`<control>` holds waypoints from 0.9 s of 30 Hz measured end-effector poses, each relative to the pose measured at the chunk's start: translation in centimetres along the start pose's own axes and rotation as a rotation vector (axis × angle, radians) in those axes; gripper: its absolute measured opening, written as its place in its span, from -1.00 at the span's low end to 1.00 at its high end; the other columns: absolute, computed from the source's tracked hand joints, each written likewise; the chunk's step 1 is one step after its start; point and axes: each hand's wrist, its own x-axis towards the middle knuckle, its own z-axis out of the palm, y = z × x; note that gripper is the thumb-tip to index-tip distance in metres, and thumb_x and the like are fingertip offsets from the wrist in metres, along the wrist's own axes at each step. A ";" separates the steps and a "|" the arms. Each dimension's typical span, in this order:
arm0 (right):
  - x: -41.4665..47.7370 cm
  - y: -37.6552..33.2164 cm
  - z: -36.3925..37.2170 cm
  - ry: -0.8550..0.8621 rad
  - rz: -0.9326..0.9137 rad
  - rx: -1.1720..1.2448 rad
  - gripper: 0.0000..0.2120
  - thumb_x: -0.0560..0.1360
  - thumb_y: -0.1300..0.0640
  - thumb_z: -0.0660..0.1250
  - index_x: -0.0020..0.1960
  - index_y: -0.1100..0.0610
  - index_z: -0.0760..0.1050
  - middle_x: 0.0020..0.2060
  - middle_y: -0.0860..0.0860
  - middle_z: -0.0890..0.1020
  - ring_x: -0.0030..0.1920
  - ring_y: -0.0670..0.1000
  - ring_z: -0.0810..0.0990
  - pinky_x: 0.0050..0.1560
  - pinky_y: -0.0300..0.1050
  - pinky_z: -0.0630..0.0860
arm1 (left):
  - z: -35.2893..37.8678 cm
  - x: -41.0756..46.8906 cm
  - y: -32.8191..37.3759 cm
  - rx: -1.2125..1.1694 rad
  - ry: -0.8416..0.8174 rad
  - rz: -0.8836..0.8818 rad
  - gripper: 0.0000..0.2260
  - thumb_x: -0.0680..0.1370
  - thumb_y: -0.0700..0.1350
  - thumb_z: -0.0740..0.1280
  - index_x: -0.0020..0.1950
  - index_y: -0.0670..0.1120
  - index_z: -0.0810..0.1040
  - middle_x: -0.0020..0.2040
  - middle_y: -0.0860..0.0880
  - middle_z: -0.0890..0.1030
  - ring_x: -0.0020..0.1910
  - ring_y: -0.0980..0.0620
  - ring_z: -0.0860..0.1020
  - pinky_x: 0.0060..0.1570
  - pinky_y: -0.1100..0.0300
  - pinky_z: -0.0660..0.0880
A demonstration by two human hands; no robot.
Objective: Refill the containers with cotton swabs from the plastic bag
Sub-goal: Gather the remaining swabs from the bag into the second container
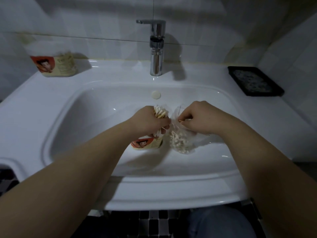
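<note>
Over the white sink basin (82,127) my left hand (151,122) grips a bundle of cotton swabs (160,112), whose white tips stick out above my fist. Just below that hand a small container (147,144) with an orange cartoon label shows. My right hand (197,117) pinches a few swabs at the mouth of a clear plastic bag (181,143); the bag hangs down with several swabs in its bottom. A second container (54,64) with the same label stands on the sink's back left ledge and is full of swabs.
A chrome faucet (156,48) rises at the back centre, with the white overflow cap (156,95) under it. A black soap tray (253,81) lies on the right ledge. Tiled walls close in behind and to the right. Dark mosaic floor shows below the sink.
</note>
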 end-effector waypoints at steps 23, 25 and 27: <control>-0.5 -0.3 -1.0 0.190 0.032 0.223 -0.75 0.57 0.25 0.33 -0.07 -0.07 0.68 -0.32 -0.12 0.68 -0.37 -0.13 0.68 -0.07 -0.06 0.68 | -0.5 -0.2 0.7 0.210 0.377 0.136 -0.80 0.49 -0.07 0.38 -0.08 -0.21 0.56 -0.20 -0.16 0.67 -0.17 -0.14 0.67 -0.13 0.00 0.60; -0.5 -0.4 -0.8 0.190 0.029 0.226 -0.76 0.57 0.25 0.33 -0.04 -0.04 0.69 -0.31 -0.07 0.70 -0.37 -0.13 0.69 -0.07 -0.07 0.68 | -0.2 -0.6 1.4 0.004 0.403 0.256 -0.82 0.45 -0.03 0.42 -0.10 -0.14 0.57 -0.21 -0.10 0.67 -0.17 -0.12 0.68 -0.08 -0.12 0.65; -0.4 -0.4 -0.7 0.190 0.019 0.218 -0.74 0.56 0.27 0.31 -0.01 -0.03 0.71 -0.30 -0.06 0.71 -0.37 -0.11 0.69 -0.10 -0.11 0.68 | 0.1 -1.0 1.9 -0.133 0.286 0.313 -0.88 0.45 -0.09 0.45 -0.11 -0.11 0.60 -0.20 -0.08 0.69 -0.15 -0.09 0.70 -0.12 -0.18 0.67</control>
